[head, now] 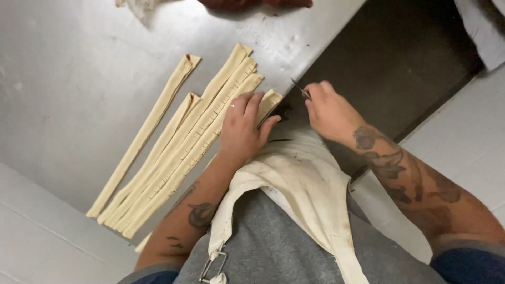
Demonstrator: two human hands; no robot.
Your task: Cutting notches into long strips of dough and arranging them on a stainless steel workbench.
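Several long pale dough strips [173,152] lie side by side on a steel table [79,79]; some carry rows of short cuts along one edge. One strip [152,123] lies apart to the left. My left hand [243,129] presses flat on the near end of the strips, fingers spread over the dough. My right hand [329,110] is closed on a small knife [301,90], whose thin blade points toward the strip ends at the table's edge. A stained white apron [302,184] hangs between my arms.
The table's edge runs diagonally by my right hand, with a dark gap [389,68] beside it and white floor tiles [468,142] beyond. Another person's hand [252,4] and a crumpled cloth [138,6] show at the top edge.
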